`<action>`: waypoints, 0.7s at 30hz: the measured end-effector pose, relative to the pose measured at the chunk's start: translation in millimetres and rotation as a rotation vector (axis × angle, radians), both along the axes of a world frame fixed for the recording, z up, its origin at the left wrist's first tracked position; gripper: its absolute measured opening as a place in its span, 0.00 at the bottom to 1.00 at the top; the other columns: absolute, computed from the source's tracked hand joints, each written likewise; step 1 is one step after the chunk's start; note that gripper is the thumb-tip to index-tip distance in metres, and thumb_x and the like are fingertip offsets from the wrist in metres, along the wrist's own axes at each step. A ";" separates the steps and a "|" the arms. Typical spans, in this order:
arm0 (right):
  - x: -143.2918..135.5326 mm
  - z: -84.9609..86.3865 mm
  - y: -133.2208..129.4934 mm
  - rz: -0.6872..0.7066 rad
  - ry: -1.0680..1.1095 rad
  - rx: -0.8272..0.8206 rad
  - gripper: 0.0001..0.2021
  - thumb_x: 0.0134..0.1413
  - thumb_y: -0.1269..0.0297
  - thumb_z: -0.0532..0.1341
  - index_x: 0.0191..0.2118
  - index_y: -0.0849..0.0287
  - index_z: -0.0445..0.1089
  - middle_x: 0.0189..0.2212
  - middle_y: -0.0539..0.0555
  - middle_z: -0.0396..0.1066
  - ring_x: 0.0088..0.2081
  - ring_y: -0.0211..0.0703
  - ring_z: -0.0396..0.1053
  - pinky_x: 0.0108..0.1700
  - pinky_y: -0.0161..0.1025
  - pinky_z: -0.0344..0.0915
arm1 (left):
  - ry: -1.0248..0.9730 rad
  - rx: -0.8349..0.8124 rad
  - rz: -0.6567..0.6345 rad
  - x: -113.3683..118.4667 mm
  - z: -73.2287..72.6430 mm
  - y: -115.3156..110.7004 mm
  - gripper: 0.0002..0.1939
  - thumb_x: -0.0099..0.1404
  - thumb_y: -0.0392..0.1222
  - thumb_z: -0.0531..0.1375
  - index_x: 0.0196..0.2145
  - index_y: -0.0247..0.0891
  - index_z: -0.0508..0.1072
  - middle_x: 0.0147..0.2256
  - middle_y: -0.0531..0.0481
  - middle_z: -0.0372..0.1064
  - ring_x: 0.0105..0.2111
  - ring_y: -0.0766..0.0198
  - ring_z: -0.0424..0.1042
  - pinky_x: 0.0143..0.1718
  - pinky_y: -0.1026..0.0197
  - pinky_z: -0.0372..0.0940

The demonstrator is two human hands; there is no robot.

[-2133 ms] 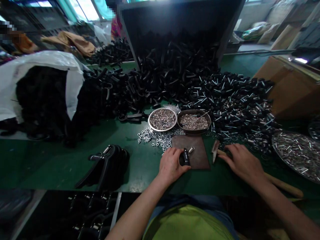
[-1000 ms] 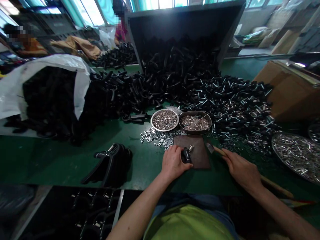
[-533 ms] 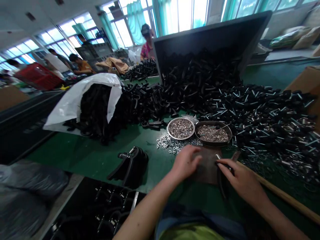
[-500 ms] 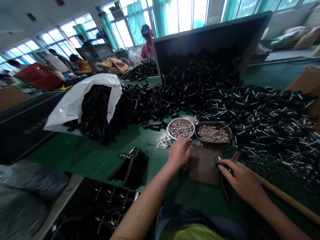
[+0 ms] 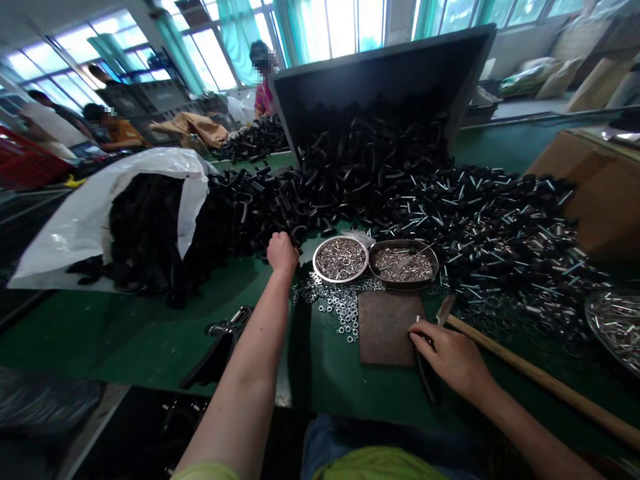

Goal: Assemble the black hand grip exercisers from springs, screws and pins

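My left hand is at the front edge of the pile of black plastic parts, fingers curled. Whatever it may grip is hidden behind the fingers. Between thumb and fingers, my right hand holds a black plastic handle with a small metal barrel at its top. The handle hangs down by the right edge of a brown square plate. Beyond the plate are a round bowl of small metal pins and an oval tin of small metal pieces. Loose metal nuts lie on the green table.
A wooden-handled hammer lies at right, near black knobs with bolts. A tipped grey bin and white sack spill black parts. Assembled black parts sit left of my left arm. A cardboard box stands right; co-workers sit far left.
My left hand has moved left and away from me, from the nuts by the bowl to the black parts pile. My right hand keeps its hold on the handle. The view has swung right.
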State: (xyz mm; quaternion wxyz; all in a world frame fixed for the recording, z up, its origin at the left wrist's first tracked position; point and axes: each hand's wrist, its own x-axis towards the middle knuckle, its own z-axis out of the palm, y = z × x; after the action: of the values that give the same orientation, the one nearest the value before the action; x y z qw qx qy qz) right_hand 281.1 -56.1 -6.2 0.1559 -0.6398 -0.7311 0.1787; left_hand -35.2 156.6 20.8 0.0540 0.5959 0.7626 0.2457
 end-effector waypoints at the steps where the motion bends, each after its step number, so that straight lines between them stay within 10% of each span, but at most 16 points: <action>1: 0.7 0.4 0.2 -0.021 0.134 -0.018 0.13 0.58 0.59 0.52 0.37 0.53 0.72 0.33 0.52 0.76 0.34 0.44 0.73 0.33 0.37 0.64 | -0.035 0.014 0.015 3.6 5.0 -7.2 0.12 0.58 0.34 0.54 0.42 0.31 0.65 0.43 0.36 0.65 0.43 0.52 0.67 0.42 0.51 0.62; 5: -7.0 10.7 -3.6 -0.194 0.650 -0.114 0.17 0.58 0.52 0.52 0.38 0.60 0.71 0.20 0.49 0.68 0.21 0.38 0.66 0.22 0.33 0.60 | -0.592 -0.005 -0.145 41.8 12.8 -76.3 0.15 0.61 0.43 0.53 0.45 0.38 0.59 0.31 0.52 0.66 0.19 0.71 0.61 0.20 0.67 0.57; 10: -27.9 35.5 -16.7 -0.260 0.765 0.029 0.15 0.56 0.52 0.55 0.35 0.59 0.72 0.24 0.51 0.70 0.20 0.35 0.64 0.19 0.31 0.57 | -1.517 -0.473 -0.407 104.1 5.1 -194.7 0.28 0.47 0.45 0.67 0.42 0.41 0.58 0.19 0.63 0.54 0.14 0.77 0.50 0.15 0.71 0.45; 16: -44.7 52.7 -27.2 -0.075 0.617 0.214 0.10 0.57 0.61 0.55 0.33 0.57 0.73 0.29 0.51 0.76 0.31 0.40 0.73 0.34 0.33 0.66 | -1.655 -0.541 -0.278 128.1 13.4 -241.4 0.31 0.42 0.42 0.70 0.39 0.41 0.57 0.21 0.63 0.54 0.16 0.78 0.50 0.16 0.72 0.43; 21: -45.1 46.9 -34.7 0.043 0.499 0.236 0.09 0.57 0.64 0.55 0.32 0.57 0.72 0.28 0.50 0.75 0.30 0.38 0.73 0.35 0.32 0.65 | -1.394 -0.439 -0.282 133.5 20.2 -245.0 0.28 0.42 0.40 0.69 0.39 0.40 0.60 0.29 0.57 0.61 0.25 0.72 0.60 0.23 0.70 0.55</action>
State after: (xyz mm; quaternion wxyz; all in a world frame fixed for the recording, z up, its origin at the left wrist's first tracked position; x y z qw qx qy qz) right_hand 236.0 -90.8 40.7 0.4009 -0.5376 -0.6993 0.2476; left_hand 98.3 -88.4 41.0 0.6740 0.3697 0.4993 0.3996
